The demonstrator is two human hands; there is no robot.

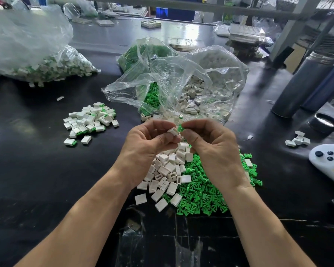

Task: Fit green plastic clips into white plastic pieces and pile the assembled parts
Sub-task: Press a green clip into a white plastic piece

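L hand [149, 138] pinches a white piece [173, 131] w/ curled fingers, R hand [206, 138] pinches a green clip [181, 127] at its fingertips, clip right beside the piece's end (whether it's in yet, can't tell), both held above the table [37, 170]. Below the hands lie loose white pieces [167, 176] next to a heap of green clips [202, 197]. Assembled pile [91, 120] sits off to the left, clear bags [181, 81] of parts behind.

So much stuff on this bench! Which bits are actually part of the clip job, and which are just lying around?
Part of the job:
left hand holding white piece
right hand holding green clip
loose white pieces
loose green clips
assembled pile

Lying about:
dark flask
flask cap
white controller
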